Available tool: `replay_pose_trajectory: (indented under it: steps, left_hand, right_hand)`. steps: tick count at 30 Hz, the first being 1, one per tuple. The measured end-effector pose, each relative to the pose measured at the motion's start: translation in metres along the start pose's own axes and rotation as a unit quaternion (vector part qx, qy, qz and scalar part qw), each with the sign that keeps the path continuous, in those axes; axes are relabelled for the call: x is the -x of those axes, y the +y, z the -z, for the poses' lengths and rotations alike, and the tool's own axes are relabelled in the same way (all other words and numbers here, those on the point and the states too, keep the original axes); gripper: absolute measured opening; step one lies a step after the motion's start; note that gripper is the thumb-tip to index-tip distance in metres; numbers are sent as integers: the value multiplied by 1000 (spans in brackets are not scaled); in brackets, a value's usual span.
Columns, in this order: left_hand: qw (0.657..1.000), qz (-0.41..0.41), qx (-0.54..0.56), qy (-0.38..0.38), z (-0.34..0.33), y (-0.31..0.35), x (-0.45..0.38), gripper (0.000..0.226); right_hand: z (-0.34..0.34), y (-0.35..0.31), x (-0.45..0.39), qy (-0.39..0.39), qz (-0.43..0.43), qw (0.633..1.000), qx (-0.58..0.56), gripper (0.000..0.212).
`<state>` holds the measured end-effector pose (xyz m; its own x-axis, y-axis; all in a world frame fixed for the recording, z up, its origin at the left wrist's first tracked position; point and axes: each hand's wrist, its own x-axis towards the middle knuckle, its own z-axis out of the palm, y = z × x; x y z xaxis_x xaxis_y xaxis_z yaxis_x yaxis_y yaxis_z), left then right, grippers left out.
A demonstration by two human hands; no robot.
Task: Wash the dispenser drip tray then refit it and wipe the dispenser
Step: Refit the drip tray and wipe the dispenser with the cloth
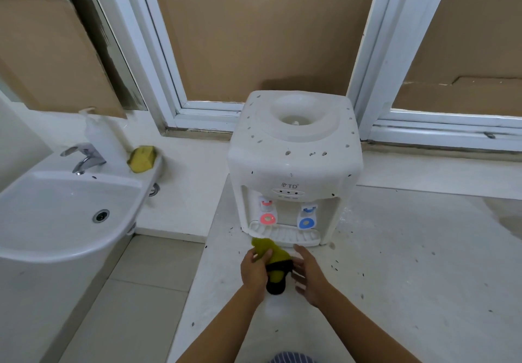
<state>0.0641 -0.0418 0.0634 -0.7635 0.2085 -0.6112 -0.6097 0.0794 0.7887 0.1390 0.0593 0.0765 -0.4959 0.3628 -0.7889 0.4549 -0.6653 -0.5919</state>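
Note:
A white tabletop water dispenser (pixel 293 159) stands on a pale counter (pixel 409 264), speckled with dark spots. Its red tap (pixel 267 216) and blue tap (pixel 307 220) hang over the white ribbed drip tray (pixel 285 234), which sits in its slot at the base. Just in front of the tray, my left hand (pixel 254 271) grips a yellow-green cloth with black trim (pixel 275 261). My right hand (pixel 310 273) is beside the cloth with its fingers spread, touching the cloth's right edge.
A white washbasin (pixel 56 216) with a chrome faucet (pixel 84 158) is at the left, a yellow sponge (pixel 141 158) on its rim and a white pump bottle (pixel 97 134) behind. Window frames and cardboard back the dispenser. Dark specks dot the counter.

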Motion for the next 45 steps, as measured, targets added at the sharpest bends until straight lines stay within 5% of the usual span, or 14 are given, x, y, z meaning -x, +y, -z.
replay_pose_trajectory:
  steps: [4, 8, 16, 23, 30, 40, 45]
  left_hand:
    - [970, 63, -49, -228, 3, -3, 16, 32]
    - [944, 101, -64, -307, -11, 2, 25, 29]
    - [950, 37, -100, -293, -22, 16, 27, 35]
    - [949, 66, -55, -304, -33, 22, 26, 48]
    - [981, 60, -37, -181, -45, 38, 7, 53]
    - [970, 52, -23, -237, -63, 58, 9, 72]
    - [968, 55, -30, -244, -63, 55, 4, 74]
  right_hand:
    - [34, 9, 3, -94, 45, 994, 20, 72]
    - [45, 16, 19, -94, 84, 992, 4, 56]
    - [59, 9, 35, -16, 215, 976, 19, 44]
    - [61, -14, 34, 15, 287, 957, -31, 33]
    - [58, -34, 25, 87, 306, 945, 70, 37]
    - [35, -42, 13, 185, 495, 790, 312, 27]
    - [45, -15, -10, 192, 472, 769, 386, 28]
